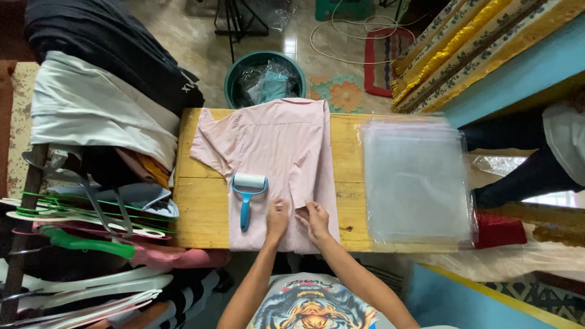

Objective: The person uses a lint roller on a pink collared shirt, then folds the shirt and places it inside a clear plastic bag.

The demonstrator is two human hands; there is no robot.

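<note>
A pink short-sleeved shirt (274, 152) lies spread on a yellow wooden table (198, 207), collar at the far edge. My left hand (277, 220) presses flat on the shirt near its lower hem. Beside it, my right hand (315, 220) pinches the fabric at the shirt's front edge. A blue-handled lint roller (247, 195) with a white head rests on the shirt just left of my left hand.
A stack of clear plastic bags (417, 183) covers the table's right half. Piled clothes (97, 103) and hangers (79, 225) crowd the left. A teal bin (265, 76) stands beyond the table. Another person's legs (524, 164) are at the right.
</note>
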